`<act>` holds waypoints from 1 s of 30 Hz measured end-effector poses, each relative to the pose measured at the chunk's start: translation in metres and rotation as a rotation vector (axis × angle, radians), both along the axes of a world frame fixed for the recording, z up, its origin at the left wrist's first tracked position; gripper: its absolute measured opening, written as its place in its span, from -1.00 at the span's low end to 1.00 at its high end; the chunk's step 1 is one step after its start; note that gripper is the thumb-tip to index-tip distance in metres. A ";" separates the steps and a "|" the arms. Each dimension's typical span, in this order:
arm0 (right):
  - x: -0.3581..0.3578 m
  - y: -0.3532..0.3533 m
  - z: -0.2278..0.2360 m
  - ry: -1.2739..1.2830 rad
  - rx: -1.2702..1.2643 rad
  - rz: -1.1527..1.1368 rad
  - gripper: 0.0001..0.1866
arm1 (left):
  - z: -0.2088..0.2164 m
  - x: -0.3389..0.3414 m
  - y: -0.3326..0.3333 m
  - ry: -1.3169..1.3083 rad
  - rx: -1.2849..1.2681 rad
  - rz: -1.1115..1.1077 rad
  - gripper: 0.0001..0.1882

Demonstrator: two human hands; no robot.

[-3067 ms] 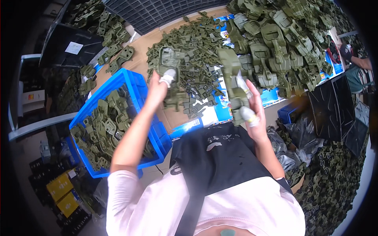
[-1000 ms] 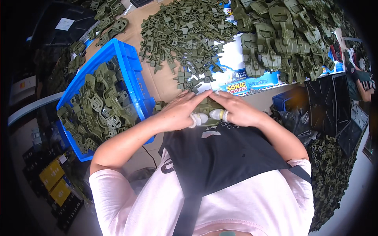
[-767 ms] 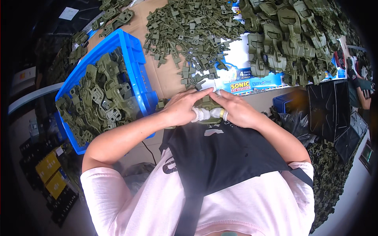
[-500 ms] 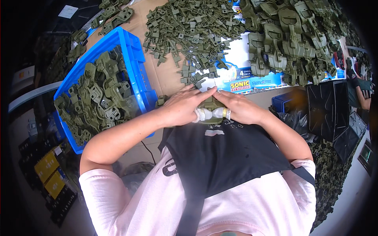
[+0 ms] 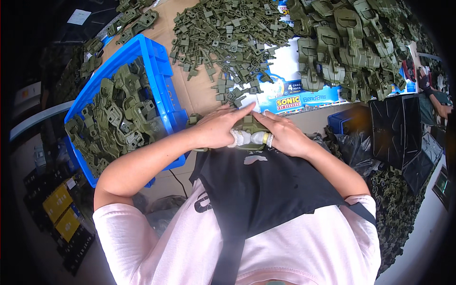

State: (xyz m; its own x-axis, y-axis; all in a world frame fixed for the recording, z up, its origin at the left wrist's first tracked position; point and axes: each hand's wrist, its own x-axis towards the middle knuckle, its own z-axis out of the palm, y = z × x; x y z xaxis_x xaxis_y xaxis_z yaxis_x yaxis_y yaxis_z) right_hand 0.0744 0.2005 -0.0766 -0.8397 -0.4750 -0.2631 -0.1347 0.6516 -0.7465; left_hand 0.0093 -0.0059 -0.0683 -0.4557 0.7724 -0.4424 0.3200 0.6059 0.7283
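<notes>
An olive-green plastic part (image 5: 250, 124) lies low in front of my black apron, mostly covered by my hands. From the left, my left hand (image 5: 214, 127) is closed over it, its index finger stretched across the far side. My right hand (image 5: 288, 137) grips the opposite side, and the index fingers of both hands nearly meet above the part. White wrapping covers both thumbs, with a yellowish band on the right one; they press close together on the near side. Just beyond my fingers lie small green plastic pieces (image 5: 233, 90) from the heap's near end.
A blue crate (image 5: 164, 78) full of green molded parts stands at left. Small green pieces (image 5: 232, 33) are heaped on cardboard (image 5: 197, 88) ahead. Larger green parts (image 5: 349, 42) are piled at far right on a printed box (image 5: 313, 100). Black trays (image 5: 394, 130) stand at right; another person's arm (image 5: 439, 104) shows beyond.
My hands have shifted slightly, and the right index fingertip has slid a little down from the left one. The thumbs have come closer together. The green part remains between my hands.
</notes>
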 end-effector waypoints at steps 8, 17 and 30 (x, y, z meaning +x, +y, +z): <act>-0.009 0.006 -0.011 -0.104 -0.176 -0.094 -0.43 | 0.010 -0.011 0.000 -0.023 -0.014 -0.088 -0.08; -0.021 0.057 0.010 -0.240 -0.100 -0.070 -0.25 | 0.017 0.007 -0.046 -0.454 0.451 0.539 -0.11; -0.046 -0.032 0.058 0.027 -0.037 0.294 -0.19 | 0.036 0.035 -0.016 -0.186 0.432 0.621 -0.09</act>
State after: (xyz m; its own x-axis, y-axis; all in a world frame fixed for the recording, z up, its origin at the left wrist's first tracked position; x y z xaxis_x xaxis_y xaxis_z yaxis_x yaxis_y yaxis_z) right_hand 0.0287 0.1690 -0.0189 -0.6712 -0.7077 -0.2206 -0.3340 0.5543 -0.7623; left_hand 0.0441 -0.0224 -0.0318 -0.8092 0.5211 -0.2714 -0.1353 0.2842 0.9492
